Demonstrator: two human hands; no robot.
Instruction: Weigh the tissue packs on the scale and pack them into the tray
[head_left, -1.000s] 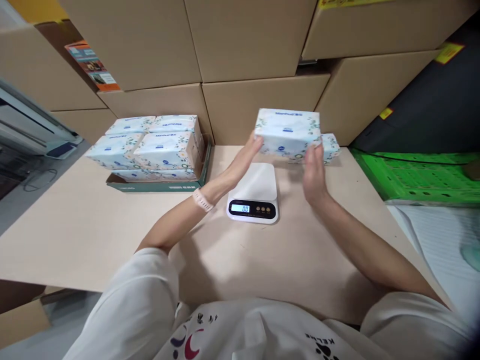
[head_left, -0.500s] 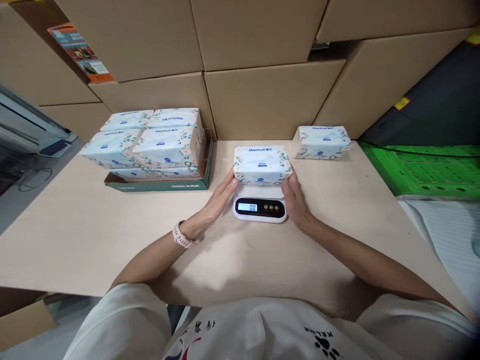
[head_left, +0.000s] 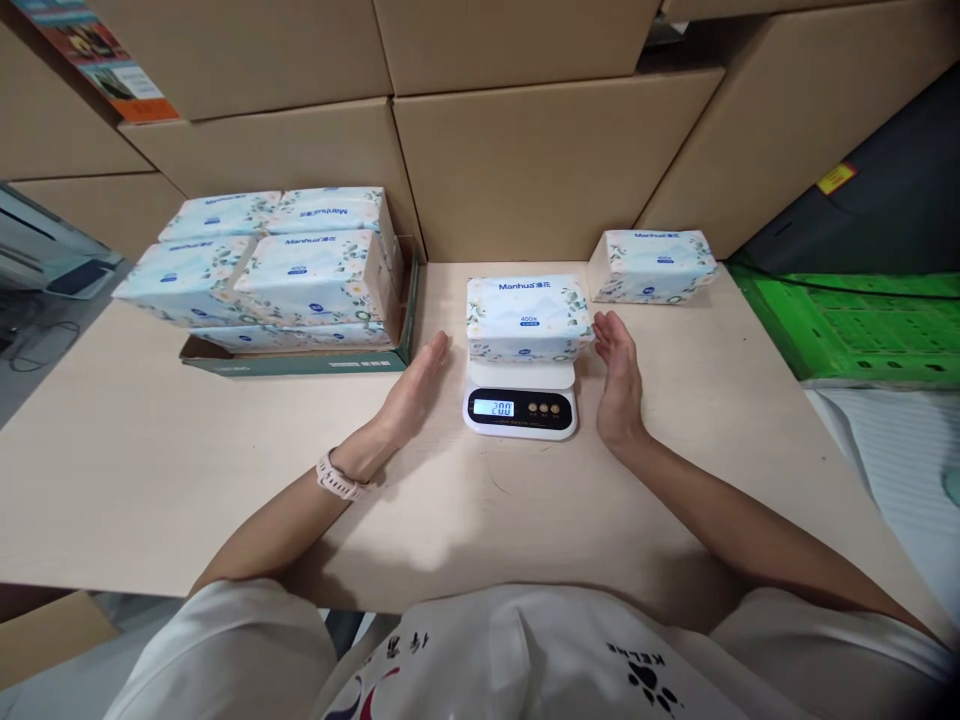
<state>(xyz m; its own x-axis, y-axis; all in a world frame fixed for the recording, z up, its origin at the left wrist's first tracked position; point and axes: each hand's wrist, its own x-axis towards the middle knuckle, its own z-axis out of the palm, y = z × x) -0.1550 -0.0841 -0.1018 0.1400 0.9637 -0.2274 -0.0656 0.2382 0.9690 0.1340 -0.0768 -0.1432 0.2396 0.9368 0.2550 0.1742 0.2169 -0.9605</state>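
A pack of tissues [head_left: 528, 318], pale blue with a flower print, rests on the white kitchen scale [head_left: 520, 412]. The scale's lit display seems to read 20.0. To the left of the pack, my left hand [head_left: 412, 392] stands on edge over the table, apart from it, fingers stretched out and holding nothing. My right hand [head_left: 619, 385] is open at the pack's other side, palm facing in; its fingertips are close to the pack's corner and it grips nothing.
On the left, a green cardboard tray [head_left: 300, 364] holds several stacked tissue packs [head_left: 307, 275]. Another tissue pack [head_left: 652, 266] sits at the back right. Brown cartons [head_left: 525, 170] form a wall behind the table [head_left: 480, 530]. A green plastic crate [head_left: 885, 330] stands beyond the right edge.
Both hands have let go of the tissue pack and moved outward, one to each side. The pack stays on the scale, and the display has gone from 0.0 to about 20.0.
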